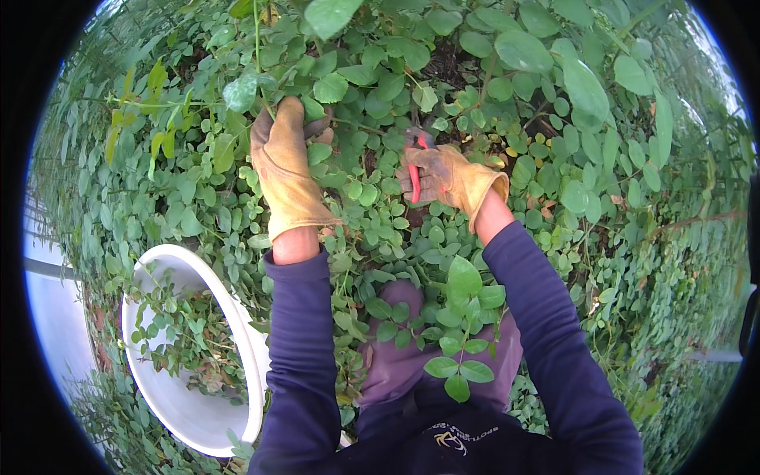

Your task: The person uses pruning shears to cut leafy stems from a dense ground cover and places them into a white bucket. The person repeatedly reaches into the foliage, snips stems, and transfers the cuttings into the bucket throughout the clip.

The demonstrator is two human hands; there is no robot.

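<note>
A tan leather work glove covers my left hand (285, 163), whose fingers close around a thin green stem (265, 107) among the leaves at upper left. My right hand (442, 175), gloved the same way, grips red-handled pruning shears (415, 178). Their dark head points up into the foliage, and leaves partly hide the blades; whether these are apart I cannot tell. Between both hands grow low leafy stems (362, 187) with rounded green leaflets.
A white plastic tub (255, 362) stands tilted at my left, holding cut leafy stems (178, 332). Dense rose-like shrubs (641, 249) surround me. One leafy shoot (463, 332) rises in front of my legs (392, 356). Pale sheeting (56, 320) shows at the far left.
</note>
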